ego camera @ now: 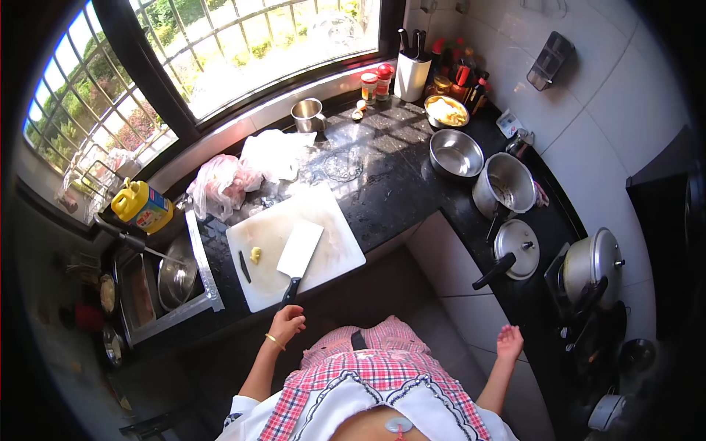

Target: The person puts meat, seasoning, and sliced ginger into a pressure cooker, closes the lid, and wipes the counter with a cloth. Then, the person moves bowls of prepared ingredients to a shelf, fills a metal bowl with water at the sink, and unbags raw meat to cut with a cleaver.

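Observation:
My left hand point(289, 325), with a gold bangle at the wrist, is just below the black handle of a cleaver point(300, 249); its fingers are loosely curled and I cannot tell whether they touch the handle. The cleaver lies flat on a white cutting board point(339, 242), its handle over the front edge. Left of the blade is a small yellowish piece of food point(255, 254), perhaps peeled ginger. My right hand point(509, 342) is raised at the right, near the counter's edge, with fingers partly bent and nothing held.
A sink holding a metal bowl point(177, 275) lies left, beside a yellow jug point(142, 206). Plastic bags point(223, 184) sit behind the board. At right are a steel bowl point(456, 153), an uncovered pot point(504, 184), its lid point(517, 249) and a lidded pressure cooker point(593, 267). A knife block point(412, 77) stands behind.

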{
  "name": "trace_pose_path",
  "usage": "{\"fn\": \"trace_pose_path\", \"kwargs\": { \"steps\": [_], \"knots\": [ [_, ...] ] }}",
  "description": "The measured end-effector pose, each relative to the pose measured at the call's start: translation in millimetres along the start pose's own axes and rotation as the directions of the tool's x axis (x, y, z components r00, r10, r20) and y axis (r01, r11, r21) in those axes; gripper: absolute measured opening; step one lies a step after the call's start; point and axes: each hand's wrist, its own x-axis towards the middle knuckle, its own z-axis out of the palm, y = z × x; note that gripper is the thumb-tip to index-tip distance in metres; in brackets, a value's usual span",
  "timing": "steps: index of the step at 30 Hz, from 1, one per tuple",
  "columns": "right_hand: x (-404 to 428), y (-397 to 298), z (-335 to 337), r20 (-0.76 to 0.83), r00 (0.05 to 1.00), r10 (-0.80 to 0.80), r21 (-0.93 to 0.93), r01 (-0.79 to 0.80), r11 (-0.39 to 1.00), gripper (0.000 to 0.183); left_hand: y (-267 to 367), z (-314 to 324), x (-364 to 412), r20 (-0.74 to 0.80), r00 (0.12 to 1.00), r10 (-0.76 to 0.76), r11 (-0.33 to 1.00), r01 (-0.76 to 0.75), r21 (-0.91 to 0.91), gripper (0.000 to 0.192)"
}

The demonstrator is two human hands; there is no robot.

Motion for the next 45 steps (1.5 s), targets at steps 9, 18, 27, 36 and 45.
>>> {"fn": "trace_pose_path", "kwargs": {
  "steps": [9,18,27,36,45],
  "knots": [
    [23.1,-1.5,407.9,0.625,0.779,0.044,-0.175,0.085,0.981,0.015,-7.0,-48.9,7.1,-0.277,0.961,-0.007,0.986,-0.040,-0.163,0.026],
    [306.5,-46.8,639.4,0.343,0.918,-0.201,-0.500,0.359,0.788,0.016,-12.3,30.4,3.9,-0.599,0.743,-0.298,0.928,0.079,-0.363,0.025],
    [436.5,-11.9,692.0,0.475,0.742,0.473,-0.616,-0.104,0.781,0.046,48.5,113.6,-10.4,-0.634,0.649,-0.421,0.894,0.180,-0.409,0.029],
    [423.5,-25.9,705.3,0.556,0.829,0.060,-0.657,0.394,0.642,0.046,30.8,130.9,-30.9,-0.704,0.559,-0.438,0.891,0.169,-0.420,0.028],
    [155.7,-12.9,714.8,0.922,0.227,0.314,-0.378,0.708,0.597,0.039,-77.7,153.2,-101.3,-0.775,0.470,-0.423,0.878,0.000,-0.479,0.024]
  ]
}}
